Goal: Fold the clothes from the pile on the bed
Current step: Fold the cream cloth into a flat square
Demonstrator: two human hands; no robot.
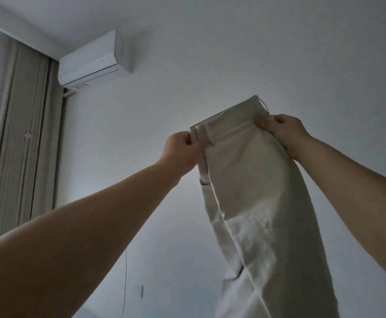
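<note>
We see the pale beige cotton trousers [256, 203] cut off by the bottom edge, their hems unseen, and the ribbed grey-brown curtain [20, 134] clipped at the left.

Overall light: the room is dimly lit, in a cool grey-blue cast.
Source: no lamp or window is shown; a paler patch is seen on the wall [210, 53] at lower left, beside the curtain [24, 138].
Shadows: soft shade is cast beside the air conditioner [91, 63].
Trousers [251, 191]: folds are faintly shaded; the brightest cloth is seen at mid-height.
Glare: none is registered.
Sharpness: detail is softened throughout; the near forearm at left is blurred.
Distortion: the curtain is slanted by the wide lens.
</note>
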